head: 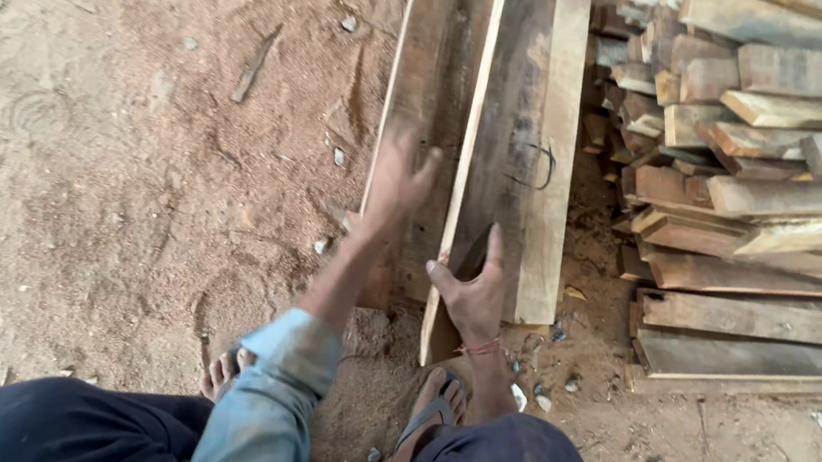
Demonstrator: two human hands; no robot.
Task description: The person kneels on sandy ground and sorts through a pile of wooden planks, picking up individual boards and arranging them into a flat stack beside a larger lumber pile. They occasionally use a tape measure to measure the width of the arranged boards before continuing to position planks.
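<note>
Where the person crouches on the sandy ground [84, 180], two dark planks lie side by side, their long axes running straight away from the body toward the far edge of the view. The right hand [473, 292] grips the near end of the tilted plank [507, 120], thumb on its pale edge. The left hand [398, 175] hovers, blurred, with fingers spread over the left plank [433, 52], farther out. A timber stack [767, 185] lies just beside, to the right.
</note>
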